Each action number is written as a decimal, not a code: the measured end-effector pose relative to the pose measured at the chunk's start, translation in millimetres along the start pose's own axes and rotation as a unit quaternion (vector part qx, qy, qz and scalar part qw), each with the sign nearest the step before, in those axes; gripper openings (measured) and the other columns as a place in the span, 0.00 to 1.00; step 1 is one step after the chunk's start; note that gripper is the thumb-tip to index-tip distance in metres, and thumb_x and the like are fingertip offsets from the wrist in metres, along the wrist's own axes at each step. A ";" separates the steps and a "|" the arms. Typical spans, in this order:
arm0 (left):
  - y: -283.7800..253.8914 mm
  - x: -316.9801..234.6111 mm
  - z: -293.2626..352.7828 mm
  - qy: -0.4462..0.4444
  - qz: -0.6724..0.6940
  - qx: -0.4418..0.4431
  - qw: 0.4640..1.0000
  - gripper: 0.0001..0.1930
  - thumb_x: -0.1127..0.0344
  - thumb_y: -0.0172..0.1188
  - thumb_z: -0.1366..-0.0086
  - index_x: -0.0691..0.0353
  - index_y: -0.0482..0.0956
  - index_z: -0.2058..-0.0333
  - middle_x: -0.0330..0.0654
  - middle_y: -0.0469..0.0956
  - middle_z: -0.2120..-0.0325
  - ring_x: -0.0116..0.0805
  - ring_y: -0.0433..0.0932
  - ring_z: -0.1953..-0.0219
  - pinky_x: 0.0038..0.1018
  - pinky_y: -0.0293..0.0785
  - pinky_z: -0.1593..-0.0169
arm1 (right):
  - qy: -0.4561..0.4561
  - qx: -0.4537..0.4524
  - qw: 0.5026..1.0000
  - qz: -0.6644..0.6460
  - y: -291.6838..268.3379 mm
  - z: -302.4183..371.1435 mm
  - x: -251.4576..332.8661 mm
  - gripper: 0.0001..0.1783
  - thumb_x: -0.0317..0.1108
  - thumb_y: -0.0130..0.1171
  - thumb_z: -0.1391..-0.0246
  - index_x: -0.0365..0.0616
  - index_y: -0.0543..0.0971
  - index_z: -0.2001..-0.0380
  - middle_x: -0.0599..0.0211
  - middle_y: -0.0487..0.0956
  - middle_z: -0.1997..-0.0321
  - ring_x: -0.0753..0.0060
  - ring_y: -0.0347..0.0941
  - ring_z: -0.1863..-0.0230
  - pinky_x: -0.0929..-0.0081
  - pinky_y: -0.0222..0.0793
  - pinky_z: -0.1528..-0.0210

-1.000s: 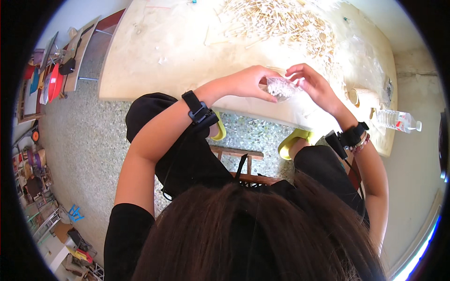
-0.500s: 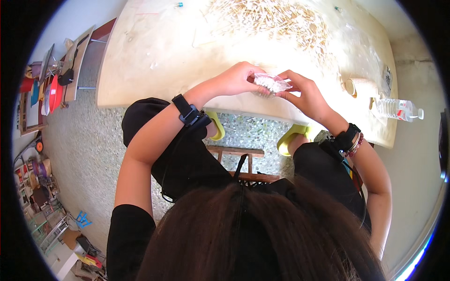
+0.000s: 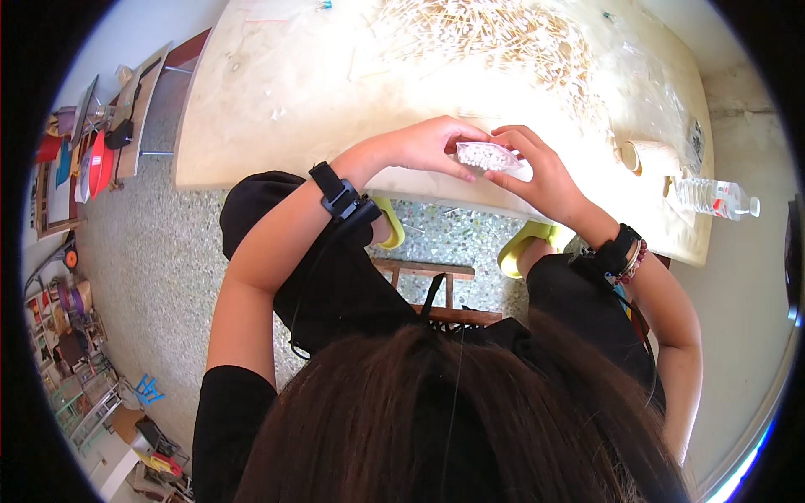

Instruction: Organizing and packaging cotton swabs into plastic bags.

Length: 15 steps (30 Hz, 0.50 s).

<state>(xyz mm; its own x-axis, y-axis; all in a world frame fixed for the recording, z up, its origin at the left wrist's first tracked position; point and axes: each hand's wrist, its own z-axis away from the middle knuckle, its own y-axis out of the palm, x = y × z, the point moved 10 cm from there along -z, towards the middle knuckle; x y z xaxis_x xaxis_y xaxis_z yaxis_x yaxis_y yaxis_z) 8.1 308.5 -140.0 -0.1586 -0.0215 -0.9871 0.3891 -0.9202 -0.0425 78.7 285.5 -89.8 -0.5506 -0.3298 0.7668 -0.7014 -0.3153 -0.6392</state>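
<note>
A small clear plastic bag (image 3: 486,157) with white-tipped cotton swabs in it is held between my hands above the table's near edge. My left hand (image 3: 429,147) is closed on the bag's left end, thumb below and fingers above. On the other side, my right hand (image 3: 543,174) grips the right end, its fingertips over the top and its thumb underneath. Beyond my hands a big loose pile of cotton swabs (image 3: 503,38) spreads over the pale table (image 3: 277,92). Part of the bag is hidden by my fingers.
On the table's right are a round paper-like container (image 3: 631,158), clear plastic wrapping (image 3: 650,88) and a clear bottle (image 3: 713,198) lying at the edge. A wooden stool (image 3: 449,272) stands below between my legs. Shelves of household things line the far left.
The bag has shifted slightly right and turned a little. My left fingers have spread somewhat around its end, and my right fingers have moved up over its top.
</note>
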 end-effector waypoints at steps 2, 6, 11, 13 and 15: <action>0.3 3.5 -0.2 -0.017 0.004 0.002 1.000 0.23 0.72 0.63 0.46 0.66 0.70 0.50 0.39 0.74 0.56 0.25 0.72 0.56 0.25 0.68 0.51 | 0.023 -0.007 1.000 0.007 -0.4 -1.5 -5.8 0.19 0.37 0.61 0.52 0.41 0.71 0.58 0.58 0.71 0.56 0.56 0.71 0.56 0.68 0.68 0.53; -6.4 0.1 0.0 -0.021 0.001 -0.036 0.999 0.18 0.70 0.59 0.42 0.66 0.72 0.53 0.39 0.76 0.60 0.25 0.71 0.59 0.25 0.67 0.52 | 0.061 0.010 0.997 -0.043 -0.2 -5.5 -13.3 0.19 0.38 0.60 0.50 0.41 0.72 0.57 0.58 0.72 0.59 0.59 0.72 0.59 0.70 0.70 0.58; -7.7 9.6 -5.0 0.018 -0.010 -0.060 0.998 0.17 0.68 0.56 0.39 0.66 0.70 0.52 0.40 0.75 0.59 0.27 0.71 0.57 0.27 0.66 0.50 | 0.166 0.031 0.979 -0.118 7.0 -3.9 -41.8 0.20 0.40 0.58 0.47 0.38 0.71 0.55 0.60 0.75 0.61 0.71 0.74 0.65 0.76 0.72 0.61; -5.5 11.1 -7.5 0.024 0.004 -0.050 0.998 0.20 0.67 0.55 0.38 0.66 0.66 0.48 0.39 0.72 0.53 0.25 0.68 0.52 0.25 0.64 0.47 | 0.175 0.034 0.970 -0.168 11.7 -3.2 -50.3 0.21 0.40 0.57 0.46 0.37 0.71 0.54 0.60 0.75 0.62 0.72 0.74 0.65 0.76 0.72 0.61; -3.6 8.5 -8.9 0.023 0.008 -0.045 0.999 0.20 0.68 0.54 0.37 0.66 0.65 0.48 0.39 0.71 0.53 0.25 0.68 0.52 0.25 0.64 0.47 | 0.183 0.036 0.959 -0.214 14.6 -1.2 -57.3 0.21 0.41 0.56 0.45 0.36 0.70 0.54 0.61 0.76 0.62 0.74 0.74 0.66 0.76 0.72 0.61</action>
<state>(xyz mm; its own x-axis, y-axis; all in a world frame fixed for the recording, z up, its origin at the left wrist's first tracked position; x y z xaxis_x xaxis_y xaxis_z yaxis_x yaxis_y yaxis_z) 13.4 315.2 -149.7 -0.1110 -0.0166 -0.9937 0.4719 -0.8808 -0.0380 99.5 300.9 -143.0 -0.3499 0.1745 0.9204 -0.8733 -0.4163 -0.2531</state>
